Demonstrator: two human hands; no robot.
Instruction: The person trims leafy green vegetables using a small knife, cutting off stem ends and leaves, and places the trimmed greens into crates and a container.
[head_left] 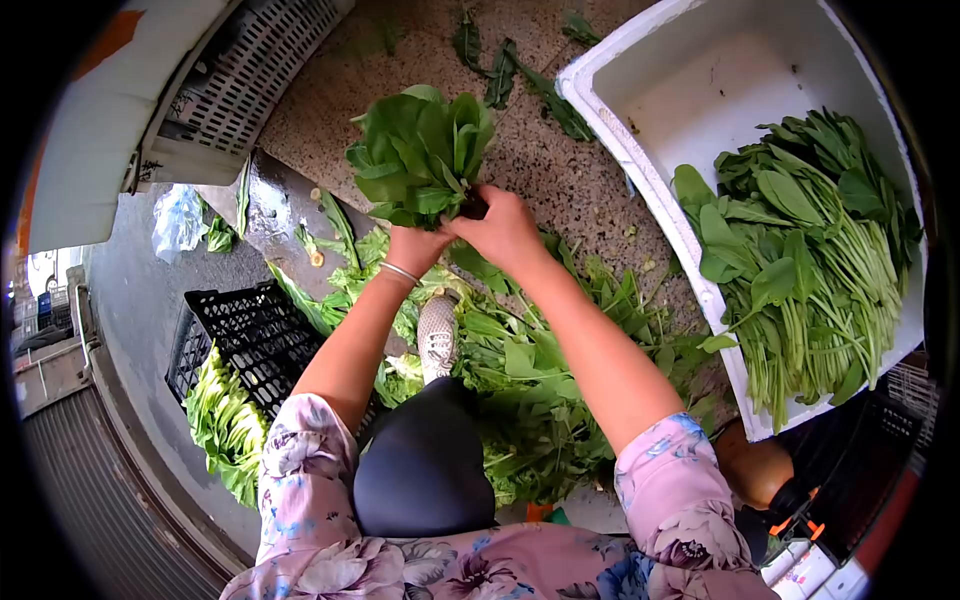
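A bunch of broad-leaved green vegetables (420, 150) is held out in front of me, its leaves pointing away. My left hand (420, 246), with a bangle at the wrist, is closed around the lower end of the bunch. Right beside it, my right hand (497, 228) is also closed on the stem end, and the two hands touch. The stems themselves are mostly hidden by my fingers. Below my forearms a heap of loose leafy greens (540, 400) covers the ground around my shoe (437, 338).
To the right stands a white foam box (640, 165) with long-stemmed greens (800, 260) inside. A black plastic crate (245, 340) sits at left, with pale leafy vegetables (225, 425) by it. A clear plastic bag (178, 222) and a slotted crate (255, 70) are farther off.
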